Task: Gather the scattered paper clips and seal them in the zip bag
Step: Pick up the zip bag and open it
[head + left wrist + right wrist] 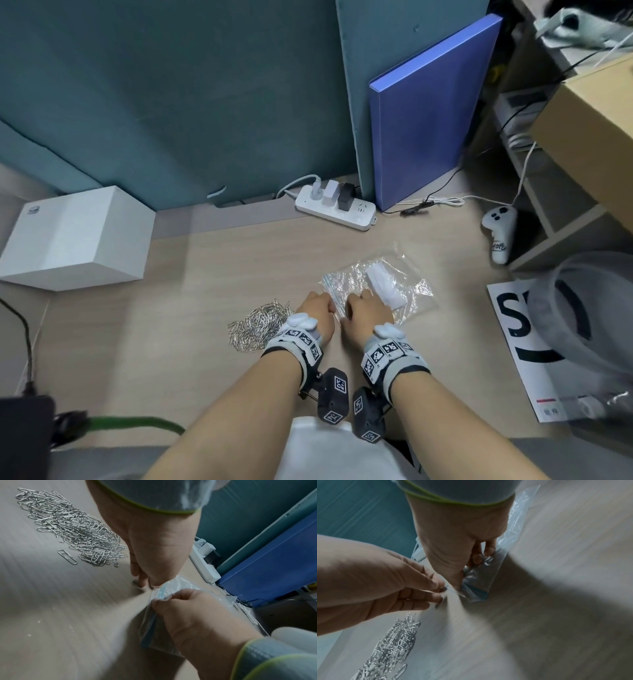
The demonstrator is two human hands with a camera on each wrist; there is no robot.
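A clear zip bag with a blue zip strip lies on the wooden desk, and a white item shows inside it. My left hand and right hand meet at the bag's near-left edge. In the left wrist view my left hand pinches the bag at its corner, and my right hand pinches the zip strip. The right wrist view shows the right hand and left hand both gripping the bag's mouth. A pile of silver paper clips lies left of my left hand.
A white box stands at the far left. A power strip and a leaning blue board are behind the bag. A white controller and a printed sheet lie to the right. A black device with cables sits at the near left.
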